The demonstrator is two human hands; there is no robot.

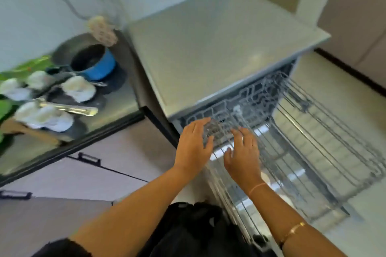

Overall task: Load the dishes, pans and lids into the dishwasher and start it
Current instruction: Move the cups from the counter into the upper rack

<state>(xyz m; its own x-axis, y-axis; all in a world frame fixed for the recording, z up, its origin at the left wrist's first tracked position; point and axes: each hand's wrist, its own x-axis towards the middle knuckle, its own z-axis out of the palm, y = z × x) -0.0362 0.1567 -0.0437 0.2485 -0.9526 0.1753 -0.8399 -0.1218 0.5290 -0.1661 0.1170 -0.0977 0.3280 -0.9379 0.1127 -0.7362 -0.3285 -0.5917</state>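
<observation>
The dishwasher (219, 48) stands open with its wire upper rack (313, 131) pulled out. My left hand (193, 146) holds a clear patterned glass (211, 133) between fingers and thumb at the rack's near left corner. Just right of the glass, my right hand (243, 152) has its fingers spread and touches the glass and the rack wires. The view is blurred. On the counter to the left lie a blue pot (98, 64), a grey pan (69, 50), several white dishes (78, 88) and metal tongs (71, 108).
The steel counter (117, 100) is crowded, with green items (27, 67) at its far left and drawer handles (89, 158) beneath. White dishes (266, 177) show in the lower rack under the wires. Tiled floor (344, 89) lies right of the dishwasher.
</observation>
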